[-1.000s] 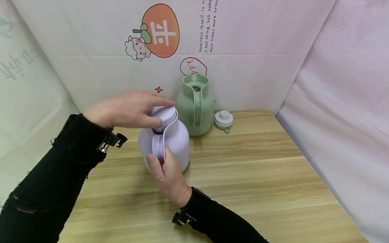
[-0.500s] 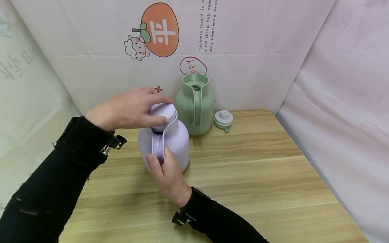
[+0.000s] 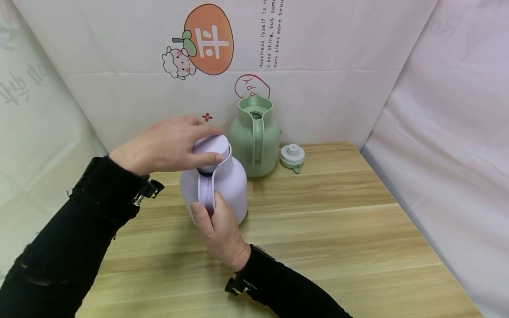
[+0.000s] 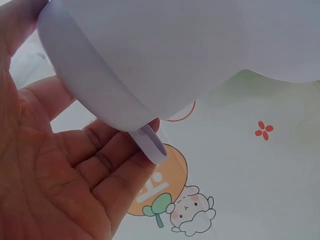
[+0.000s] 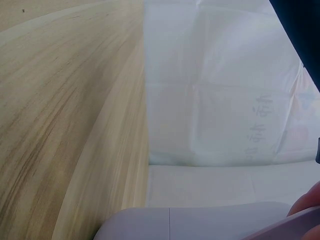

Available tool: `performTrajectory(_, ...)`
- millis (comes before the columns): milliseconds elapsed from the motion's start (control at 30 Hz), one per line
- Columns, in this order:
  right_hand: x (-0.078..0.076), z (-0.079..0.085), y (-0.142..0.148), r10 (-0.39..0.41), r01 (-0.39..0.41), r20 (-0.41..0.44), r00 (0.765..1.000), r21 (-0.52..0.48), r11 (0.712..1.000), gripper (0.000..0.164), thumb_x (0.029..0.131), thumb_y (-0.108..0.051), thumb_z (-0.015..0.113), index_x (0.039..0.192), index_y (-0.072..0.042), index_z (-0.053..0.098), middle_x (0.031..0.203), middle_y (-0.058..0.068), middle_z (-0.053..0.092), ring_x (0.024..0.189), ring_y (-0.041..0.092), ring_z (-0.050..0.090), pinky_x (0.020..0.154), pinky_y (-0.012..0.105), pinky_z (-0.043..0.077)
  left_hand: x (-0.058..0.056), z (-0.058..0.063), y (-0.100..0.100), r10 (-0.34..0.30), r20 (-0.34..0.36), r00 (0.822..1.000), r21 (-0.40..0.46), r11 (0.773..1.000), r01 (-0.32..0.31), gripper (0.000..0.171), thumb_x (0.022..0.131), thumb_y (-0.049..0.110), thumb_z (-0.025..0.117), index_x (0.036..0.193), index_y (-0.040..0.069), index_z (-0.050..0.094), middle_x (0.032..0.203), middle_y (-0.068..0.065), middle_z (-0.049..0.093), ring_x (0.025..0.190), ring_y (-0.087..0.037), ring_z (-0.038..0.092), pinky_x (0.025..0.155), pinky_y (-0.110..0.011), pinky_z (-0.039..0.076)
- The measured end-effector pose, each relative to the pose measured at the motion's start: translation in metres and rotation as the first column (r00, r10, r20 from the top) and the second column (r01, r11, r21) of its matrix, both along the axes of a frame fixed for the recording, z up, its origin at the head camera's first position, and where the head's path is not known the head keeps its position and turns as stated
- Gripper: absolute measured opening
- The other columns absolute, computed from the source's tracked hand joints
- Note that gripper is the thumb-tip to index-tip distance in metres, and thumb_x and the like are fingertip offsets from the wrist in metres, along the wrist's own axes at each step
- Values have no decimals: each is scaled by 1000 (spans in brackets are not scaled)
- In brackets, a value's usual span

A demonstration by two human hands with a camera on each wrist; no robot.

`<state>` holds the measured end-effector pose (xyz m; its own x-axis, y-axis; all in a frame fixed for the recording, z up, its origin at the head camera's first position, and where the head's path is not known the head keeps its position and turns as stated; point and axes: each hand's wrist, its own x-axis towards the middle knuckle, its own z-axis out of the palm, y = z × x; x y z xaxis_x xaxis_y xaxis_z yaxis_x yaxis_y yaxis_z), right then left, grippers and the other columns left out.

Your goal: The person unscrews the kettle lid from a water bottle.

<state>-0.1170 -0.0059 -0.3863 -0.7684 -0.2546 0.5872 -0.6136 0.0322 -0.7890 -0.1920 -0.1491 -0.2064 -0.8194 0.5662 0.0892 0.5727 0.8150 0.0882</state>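
A lilac thermos jug (image 3: 234,190) stands on the wooden table in the head view. My left hand (image 3: 169,143) grips its round lilac lid (image 3: 212,148) from above, thumb on the near side and fingers on the far side. The left wrist view shows the lid (image 4: 85,75) close up, with a small loop tab (image 4: 150,145) sticking out beside the fingertips. My right hand (image 3: 222,229) holds the jug's handle (image 3: 206,192), thumb on its left side. In the right wrist view only the jug's lower side (image 5: 150,225) and a bit of finger show.
Just behind the lilac jug stands a green jug (image 3: 266,141) without its lid, handle toward me. A grey and green stopper (image 3: 293,155) lies to its right. Printed white cloth (image 3: 326,66) hangs around the back and sides of the wooden table (image 3: 338,229).
My left thumb has slid right along the lid's near side, and the dark marking below it is now covered. The lid sits slightly higher. My right hand stays on the handle.
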Motion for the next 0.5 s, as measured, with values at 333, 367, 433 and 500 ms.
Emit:
performTrajectory(333, 0, 0, -1, 14, -14, 3, 1000, -6, 1000, 21, 111, -21, 48, 120, -2, 49, 87, 4, 51, 77, 8, 51, 69, 22, 48, 3, 1, -3, -27, -2, 1000, -20, 999, 27, 67, 98, 59, 64, 148, 14, 58, 148, -10, 59, 136, -32, 56, 114, -51, 42)
performTrajectory(367, 0, 0, -1, 12, -12, 2, 1000, -7, 1000, 22, 111, -22, 48, 120, -2, 50, 87, 4, 51, 77, 8, 51, 69, 22, 48, 4, 1, -3, -28, -3, 1000, -21, 999, 28, 67, 98, 59, 64, 148, 14, 58, 148, -9, 59, 135, -31, 56, 114, -51, 43)
performTrajectory(433, 0, 0, -1, 10, -10, 1, 1000, -9, 1000, 22, 111, -22, 48, 120, -2, 50, 87, 4, 51, 78, 8, 51, 70, 23, 48, 5, 1, -4, -24, -5, 1000, -23, 999, 24, 67, 98, 58, 64, 147, 14, 58, 148, -7, 59, 133, -30, 57, 112, -51, 44)
performTrajectory(500, 0, 0, -1, 5, -5, -2, 1000, -10, 1000, 23, 111, -22, 49, 121, -1, 50, 88, 4, 52, 78, 8, 51, 70, 23, 48, 6, 1, -4, -18, -15, 1000, -28, 999, 18, 64, 97, 59, 65, 143, 15, 60, 143, -5, 62, 127, -29, 60, 107, -50, 47)
